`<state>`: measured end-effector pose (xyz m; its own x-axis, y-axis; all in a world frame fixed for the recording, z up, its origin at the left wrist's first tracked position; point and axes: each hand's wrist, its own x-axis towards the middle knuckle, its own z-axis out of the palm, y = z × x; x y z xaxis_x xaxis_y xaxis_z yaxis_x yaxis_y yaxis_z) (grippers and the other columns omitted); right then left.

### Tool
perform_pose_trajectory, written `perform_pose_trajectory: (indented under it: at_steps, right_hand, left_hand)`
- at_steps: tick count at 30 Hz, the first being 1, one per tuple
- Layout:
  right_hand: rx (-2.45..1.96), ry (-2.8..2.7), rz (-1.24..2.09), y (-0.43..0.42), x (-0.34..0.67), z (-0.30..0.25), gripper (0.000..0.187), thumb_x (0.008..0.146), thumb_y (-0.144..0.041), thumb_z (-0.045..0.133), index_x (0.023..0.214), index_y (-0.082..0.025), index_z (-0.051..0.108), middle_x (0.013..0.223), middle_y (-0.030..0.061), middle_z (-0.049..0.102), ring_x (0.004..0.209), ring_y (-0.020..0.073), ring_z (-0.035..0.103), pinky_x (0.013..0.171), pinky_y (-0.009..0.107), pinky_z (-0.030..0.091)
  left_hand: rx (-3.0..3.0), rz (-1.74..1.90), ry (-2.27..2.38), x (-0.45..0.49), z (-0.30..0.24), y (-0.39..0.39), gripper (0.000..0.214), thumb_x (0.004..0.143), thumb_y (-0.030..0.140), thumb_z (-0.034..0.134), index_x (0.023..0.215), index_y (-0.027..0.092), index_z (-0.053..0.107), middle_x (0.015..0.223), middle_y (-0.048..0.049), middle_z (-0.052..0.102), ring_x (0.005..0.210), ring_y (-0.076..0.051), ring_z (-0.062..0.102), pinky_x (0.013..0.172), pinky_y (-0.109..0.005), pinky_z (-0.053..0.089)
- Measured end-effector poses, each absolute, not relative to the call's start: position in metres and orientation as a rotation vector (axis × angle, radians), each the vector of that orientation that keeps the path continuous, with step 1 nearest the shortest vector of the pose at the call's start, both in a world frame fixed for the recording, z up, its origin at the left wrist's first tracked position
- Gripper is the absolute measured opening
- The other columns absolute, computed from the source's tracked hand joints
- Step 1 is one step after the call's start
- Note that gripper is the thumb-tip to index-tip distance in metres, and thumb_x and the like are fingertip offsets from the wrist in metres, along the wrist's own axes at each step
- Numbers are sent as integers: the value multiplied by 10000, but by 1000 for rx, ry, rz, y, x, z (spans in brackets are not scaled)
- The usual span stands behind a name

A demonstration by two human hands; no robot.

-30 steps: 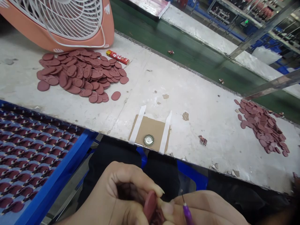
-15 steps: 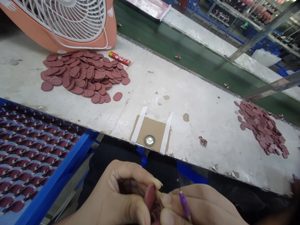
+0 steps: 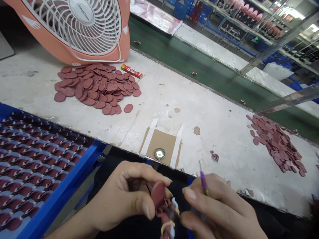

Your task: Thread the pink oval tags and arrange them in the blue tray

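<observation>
My left hand (image 3: 134, 196) is closed on a small figurine (image 3: 165, 219) in low front view. A flat, reddish-brown oval base (image 3: 158, 195) on it is pinched between thumb and fingers, tilted toward me. The figurine's body is brown with white and yellowish parts, and its finer shape is blurred. To its right and slightly apart, my right hand (image 3: 219, 205) holds a thin tool with a purple grip (image 3: 203, 181) between its fingers. The tool's fine tip points up, away from the figurine. Just beyond, a bottle cap (image 3: 159, 153) lies on a taped cardboard piece (image 3: 163, 141).
Reddish-brown oval discs lie in a left pile (image 3: 99, 88) and a right pile (image 3: 276, 142). An orange fan (image 3: 82, 31) stands at the back left, beside a small red box (image 3: 131, 71). A blue-edged tray (image 3: 37, 172) of several figurines sits at lower left. Beyond runs a green belt (image 3: 169, 54).
My right hand has moved right, away from the figurine it was touching, with the tool still in it. More of the figurine shows in my left hand. The view has shifted slightly.
</observation>
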<state>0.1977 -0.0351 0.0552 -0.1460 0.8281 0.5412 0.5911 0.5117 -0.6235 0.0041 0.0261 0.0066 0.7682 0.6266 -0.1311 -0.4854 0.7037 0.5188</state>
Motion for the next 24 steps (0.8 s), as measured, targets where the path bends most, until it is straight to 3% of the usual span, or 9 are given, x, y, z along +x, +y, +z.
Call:
perform_pose_trajectory:
  at_steps: [3, 8, 11, 16, 20, 24]
  right_hand:
    - [-1117, -1890, 514, -24, 195, 58, 205, 1011, -220, 630, 1194, -132, 654, 781, 38, 562, 666, 139, 580, 559, 226, 519]
    - [-1108, -1786, 716, -15, 191, 55, 124, 960, -140, 650, 1072, -116, 697, 780, 28, 603, 669, 111, 579, 606, 198, 507]
    - [-1181, -1690, 756, -12, 187, 51, 72, 932, -146, 684, 1001, -145, 701, 765, -2, 603, 630, 87, 579, 563, 159, 493]
    - [-1209, -1802, 322, -4, 179, 42, 165, 911, -58, 671, 1062, -125, 666, 886, 43, 669, 709, 124, 614, 623, 210, 527]
    - [-1088, -1917, -155, -3, 173, 36, 259, 886, 2, 714, 1127, -88, 682, 939, 93, 692, 789, 184, 659, 705, 268, 546]
    - [-1011, -2162, -264, 1, 185, 32, 378, 932, -99, 716, 1295, -182, 647, 1036, 57, 709, 823, 206, 698, 708, 253, 584]
  left_hand:
    - [459, 574, 408, 7, 7, 28, 197, 773, 349, 808, 925, 224, 808, 710, -8, 777, 571, -83, 706, 499, -94, 546]
    - [365, 497, 523, 11, 3, 25, 377, 724, 515, 802, 790, 144, 787, 627, 1, 652, 492, -54, 576, 402, -99, 518]
    - [377, 516, 584, 10, 3, 23, 393, 786, 549, 731, 819, 161, 779, 638, -2, 637, 518, -75, 575, 393, -120, 521]
    - [680, 972, 976, 5, 8, 18, 227, 754, 401, 814, 862, 219, 732, 705, 22, 673, 604, -93, 589, 470, -126, 513]
    - [773, 1113, 966, 13, 17, 12, 232, 685, 263, 876, 850, 207, 723, 760, 11, 710, 637, -90, 601, 510, -138, 472]
    - [624, 1222, 808, 22, 18, 12, 318, 561, 171, 934, 794, 180, 718, 764, -26, 731, 688, -126, 633, 568, -192, 474]
